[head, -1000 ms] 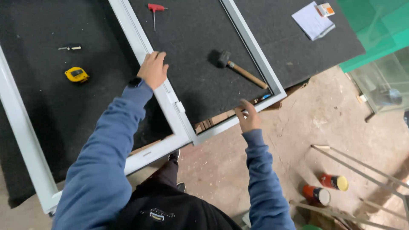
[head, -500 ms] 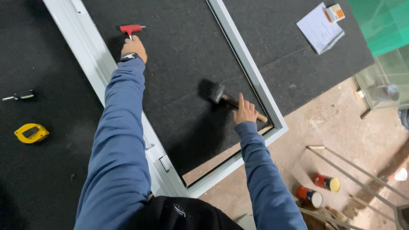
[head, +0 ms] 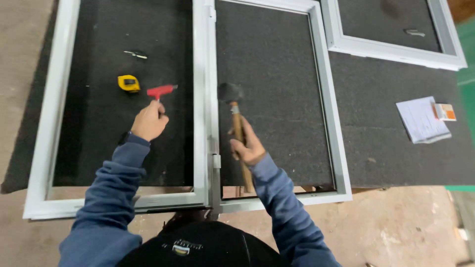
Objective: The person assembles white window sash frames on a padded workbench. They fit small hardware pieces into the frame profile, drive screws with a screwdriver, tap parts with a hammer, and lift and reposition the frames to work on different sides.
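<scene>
Both arms wear long blue sleeves of a soft, sweatshirt-like fabric, creased along the forearms and ending in ribbed cuffs at the wrists. A dark band shows at the cuff of the left sleeve (head: 106, 198), just below the left hand (head: 149, 121). The right sleeve (head: 284, 207) runs down to the lower middle of the frame from the right hand (head: 247, 146). At the bottom centre sits a black garment (head: 198, 247) with a small pale emblem.

White paper sheets (head: 421, 120) beside small orange-white box (head: 445, 111) on right
</scene>
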